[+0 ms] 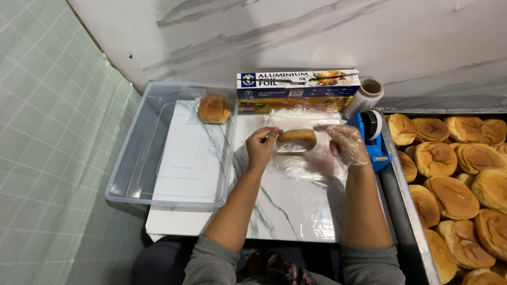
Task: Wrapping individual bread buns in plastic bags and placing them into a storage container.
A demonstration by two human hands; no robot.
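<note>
A golden bun (297,139) lies on a sheet of clear cling film (301,161) spread over the marble board (285,211). My left hand (261,146) pinches the film at the bun's left end. My right hand (344,143), in a thin clear plastic glove, rests on the film just right of the bun, fingers spread and touching the film's far edge. A wrapped bun (214,109) sits in the far corner of a clear plastic tub (132,174) to the left.
A long foil box (298,84) stands against the wall behind the film. A cling film roll (364,97) and a blue tape dispenser (376,140) sit at the right. A metal tray (406,211) at the far right holds several unwrapped buns (454,195).
</note>
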